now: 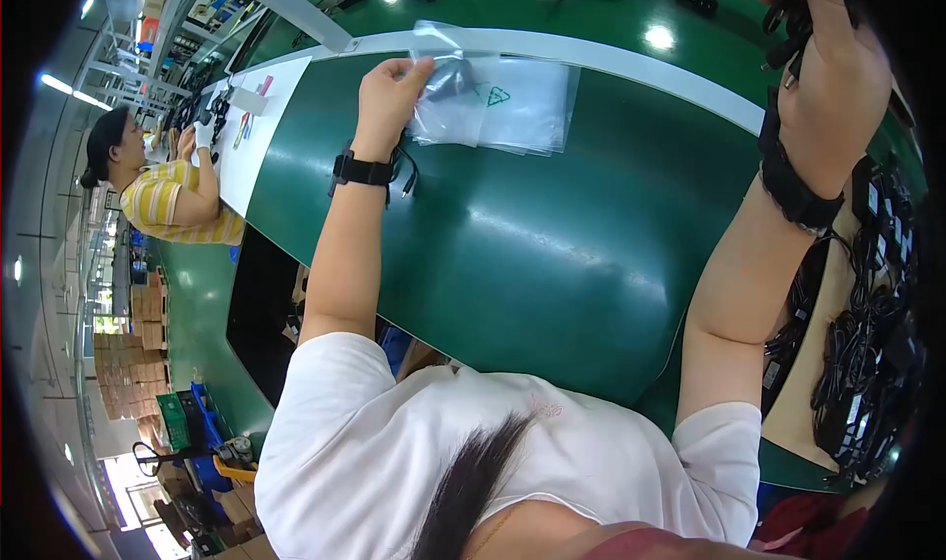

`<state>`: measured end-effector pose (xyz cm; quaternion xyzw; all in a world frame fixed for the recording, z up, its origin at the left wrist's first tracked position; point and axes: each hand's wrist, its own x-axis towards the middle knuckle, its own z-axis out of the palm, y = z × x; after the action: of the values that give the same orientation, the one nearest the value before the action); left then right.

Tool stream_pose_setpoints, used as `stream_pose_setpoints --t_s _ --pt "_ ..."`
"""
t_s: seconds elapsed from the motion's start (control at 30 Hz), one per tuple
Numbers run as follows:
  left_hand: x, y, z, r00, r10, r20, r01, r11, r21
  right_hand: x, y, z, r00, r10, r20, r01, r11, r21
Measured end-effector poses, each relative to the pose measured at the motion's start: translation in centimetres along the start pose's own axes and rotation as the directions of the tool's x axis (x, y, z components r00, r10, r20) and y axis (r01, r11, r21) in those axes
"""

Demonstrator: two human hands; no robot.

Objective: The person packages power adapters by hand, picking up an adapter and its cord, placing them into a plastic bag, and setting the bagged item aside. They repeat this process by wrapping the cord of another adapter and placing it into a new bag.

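From my far-off seat, I see a left hand (386,99) with a clear bag (441,46) and a right hand (843,82) with a black cord (788,13).
Closest to me is the white shirt (552,432), then the shiny green table (552,264), with light bouncing off its top. On my right, a heap of black cords (857,363) sits by a tan board (800,412). The left hand pinches the bag by its edge, over a flat pile of bags (537,117) near the table's far side. The right hand is up high, curled round the cord, its fingertips partly out of sight. Past a white rail (611,63) is another green table (552,28). Off left, a person in yellow stripes (182,196) works at a white table (258,131); brown boxes (128,373) stand on the green floor (217,314).
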<state>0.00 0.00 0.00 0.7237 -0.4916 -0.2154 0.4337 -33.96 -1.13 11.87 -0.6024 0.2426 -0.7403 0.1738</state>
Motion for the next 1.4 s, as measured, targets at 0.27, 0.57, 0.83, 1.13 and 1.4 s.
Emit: stream_pose_setpoints --t_s 0.27,0.57,0.83,1.13,1.4 --pt "-2.9 2.6 1.3 0.968 0.012 0.249 0.016 0.994 -0.111 -0.8 -0.2 3.2 0.957 0.245 0.153 -0.273 0.941 0.201" --pt "-8.0 0.8 9.4 0.762 -0.058 0.645 0.367 0.86 -0.356 -8.2 6.4 1.5 0.42 0.785 0.456 -0.888 0.459 0.028" --pt "-11.1 2.2 11.0 0.727 0.034 0.686 0.321 0.867 -0.382 -11.2 1.5 1.0 0.196 0.843 0.501 -0.981 0.166 0.105" --pt "-13.6 2.7 10.6 0.817 0.427 0.387 -0.364 0.903 -0.229 -15.1 2.1 0.9 0.317 0.905 0.282 -0.931 0.241 0.274" --pt "-10.4 2.5 9.8 0.919 0.323 0.225 -0.278 0.937 -0.211 -16.5 2.2 -0.4 0.688 0.672 0.274 -0.653 0.738 -0.17"
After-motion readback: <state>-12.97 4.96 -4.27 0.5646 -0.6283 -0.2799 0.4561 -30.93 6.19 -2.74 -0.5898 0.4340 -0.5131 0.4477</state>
